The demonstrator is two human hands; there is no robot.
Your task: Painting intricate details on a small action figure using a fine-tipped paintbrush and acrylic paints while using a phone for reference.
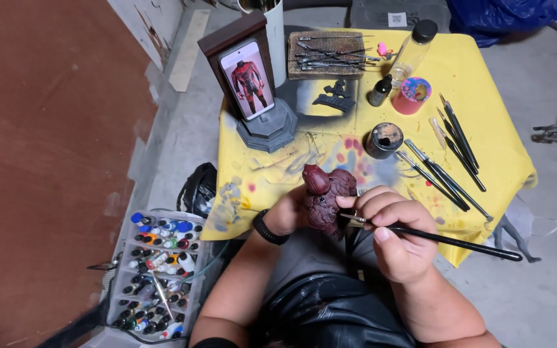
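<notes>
the left hand [289, 212] grips a dark red figure torso [325, 196] above the yellow-covered worktop [485, 109], while the right hand [398, 235] pinches a thin black brush [446, 240], its tip touching the torso's side.

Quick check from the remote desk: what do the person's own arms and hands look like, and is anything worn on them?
Both forearms are bare, no sleeves or gloves. The left hand has a black band around its wrist. The right hand wears nothing visible; its fingers are bare, with short nails. A dark cuff or band shows on the left arm at the frame's bottom edge.
</notes>
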